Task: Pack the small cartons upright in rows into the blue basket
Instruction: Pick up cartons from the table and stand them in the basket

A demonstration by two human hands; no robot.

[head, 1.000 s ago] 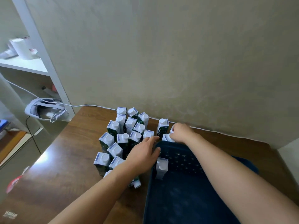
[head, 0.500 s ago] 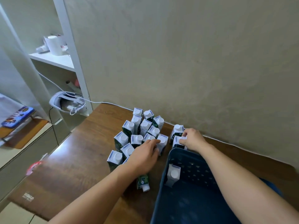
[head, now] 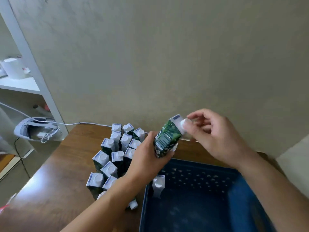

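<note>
Head view: the blue basket (head: 192, 166) holds one upright carton (head: 158, 185) at its near-left wall. Left hand (head: 147, 162) grips a lifted carton (head: 168, 137) above the rim, tilted, cap toward the right hand (head: 215, 138), whose fingers pinch the cap.

Home room, wooden table (head: 55, 173), white shelf (head: 21, 84)

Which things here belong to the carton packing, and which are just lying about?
Job:
- carton in both hands, tilted
- left hand, right hand
- carton cluster on table
- blue basket
- upright carton inside it

Lying about:
- headset with white cable
- shelf unit
</note>
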